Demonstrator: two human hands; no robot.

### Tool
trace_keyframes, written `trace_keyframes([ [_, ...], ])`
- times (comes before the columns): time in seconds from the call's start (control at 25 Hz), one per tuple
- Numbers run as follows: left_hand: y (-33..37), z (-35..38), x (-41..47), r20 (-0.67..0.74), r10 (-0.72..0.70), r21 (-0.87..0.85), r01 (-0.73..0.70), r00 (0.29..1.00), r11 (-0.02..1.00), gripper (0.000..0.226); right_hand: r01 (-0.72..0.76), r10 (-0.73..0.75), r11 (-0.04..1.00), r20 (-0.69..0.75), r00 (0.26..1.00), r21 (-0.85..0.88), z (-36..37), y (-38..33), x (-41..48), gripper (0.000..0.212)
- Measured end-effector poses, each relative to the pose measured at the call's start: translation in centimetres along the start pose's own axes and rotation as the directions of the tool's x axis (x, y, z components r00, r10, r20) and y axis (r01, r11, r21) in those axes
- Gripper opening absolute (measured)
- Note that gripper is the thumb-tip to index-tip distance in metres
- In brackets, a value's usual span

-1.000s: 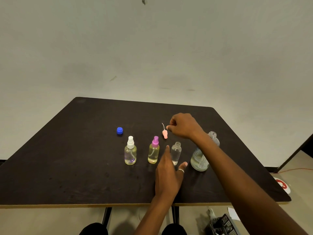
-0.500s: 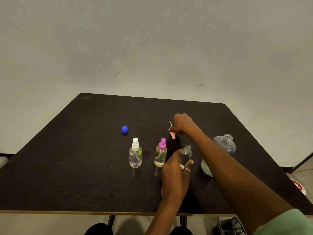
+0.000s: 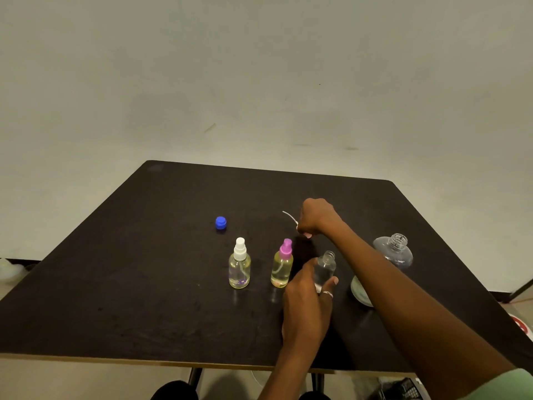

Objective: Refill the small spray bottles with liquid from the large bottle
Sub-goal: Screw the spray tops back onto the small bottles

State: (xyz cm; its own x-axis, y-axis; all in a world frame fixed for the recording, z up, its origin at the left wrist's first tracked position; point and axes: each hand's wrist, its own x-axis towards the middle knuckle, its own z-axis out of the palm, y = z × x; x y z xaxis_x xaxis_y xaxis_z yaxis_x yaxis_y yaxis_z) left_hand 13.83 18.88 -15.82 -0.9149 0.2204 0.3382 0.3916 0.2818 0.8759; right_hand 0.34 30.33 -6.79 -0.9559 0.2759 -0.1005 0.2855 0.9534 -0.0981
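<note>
- Purple print sits low on the white-topped spray bottle point(image 3: 239, 265), too small to read.
- Pale label on the large bottle point(image 3: 393, 251) shows only as a sliver below the right forearm, which crosses and hides the bottle's middle. Its threaded neck is uncapped, and it stands toward the right of the desk point(image 3: 115, 284).
- Left hand point(image 3: 307, 301), wearing a ring, grips the uncapped small bottle point(image 3: 325, 268) between fingers and thumb. This bottle stands upright on the desk, just right of the pink-topped spray bottle point(image 3: 282, 265).
- Right hand point(image 3: 315, 216) is clenched round a pink spray head point(image 3: 307, 235), which is mostly buried in the fist. Its thin white dip tube point(image 3: 290, 217) sticks out to the left.
- Blue cap point(image 3: 220, 222) lies alone on the desk behind the white-topped bottle.
- Yellowish liquid fills both capped bottles; the level in the uncapped one is hard to judge.
- Cut off at the lower edge are dark shapes under the desk and a pale green sleeve point(image 3: 516, 385) in the right corner.
</note>
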Motion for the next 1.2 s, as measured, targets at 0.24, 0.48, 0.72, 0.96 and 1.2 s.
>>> trace_keyframes([
  [0.24,-0.1,-0.1,0.0,-0.008,0.019,0.008,-0.019,1.000,1.000,0.039,0.127,-0.119,0.991,-0.130,0.984,0.053,-5.4,0.4,-4.7,0.018],
  [0.48,0.2,-0.3,-0.1,0.006,-0.021,-0.025,0.021,1.000,0.999,0.037,0.254,-0.254,0.967,-0.232,0.939,-0.030,-11.0,1.6,-12.9,0.026],
  [0.72,0.2,-0.4,-0.2,0.018,-0.014,-0.043,0.015,1.000,0.999,0.040,0.274,-0.266,0.962,-0.266,0.927,-0.008,-13.9,2.6,-17.7,0.018],
  [0.96,0.2,-0.4,-0.2,0.015,-0.005,-0.052,0.006,1.000,0.999,0.038,0.285,-0.282,0.958,-0.200,0.938,-0.012,-11.3,2.5,-17.0,0.021],
  [1.2,-0.2,-0.2,-0.1,0.015,-0.029,-0.074,0.030,0.999,0.997,0.040,0.299,-0.296,0.954,-0.188,0.937,-0.009,-9.3,2.2,-16.3,0.021],
])
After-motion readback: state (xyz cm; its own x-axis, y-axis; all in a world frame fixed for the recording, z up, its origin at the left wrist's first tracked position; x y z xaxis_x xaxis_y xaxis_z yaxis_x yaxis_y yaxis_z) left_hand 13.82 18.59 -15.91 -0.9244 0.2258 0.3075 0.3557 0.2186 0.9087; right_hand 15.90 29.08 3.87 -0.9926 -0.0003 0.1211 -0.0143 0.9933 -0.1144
